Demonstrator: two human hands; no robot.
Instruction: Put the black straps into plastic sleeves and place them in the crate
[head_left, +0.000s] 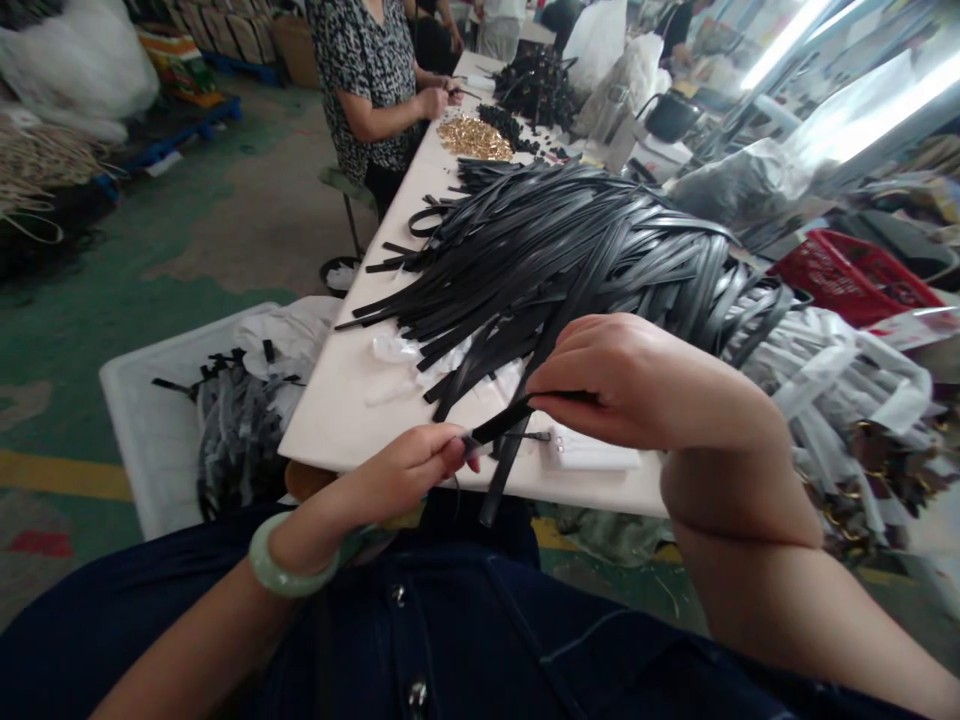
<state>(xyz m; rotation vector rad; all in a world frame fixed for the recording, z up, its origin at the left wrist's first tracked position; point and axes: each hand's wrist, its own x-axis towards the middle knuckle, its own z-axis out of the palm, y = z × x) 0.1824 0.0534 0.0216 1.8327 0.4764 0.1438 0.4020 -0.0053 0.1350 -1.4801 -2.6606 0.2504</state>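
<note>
holding one black strap between both hands, you have it just above the near edge of the worktop. your left hand has its fingers pinched on the strap's near end, and your right hand has its fingers clenched over the strap a little further along. by the look of it you are early in the work: the big heap of black straps on the worktop is large and looks untouched, while the white bin on the floor to your left holds only a small bundle of strap pieces. wrapped straps lie to your right. farther along, another person's hands work beside a pile of gold fittings.
</note>
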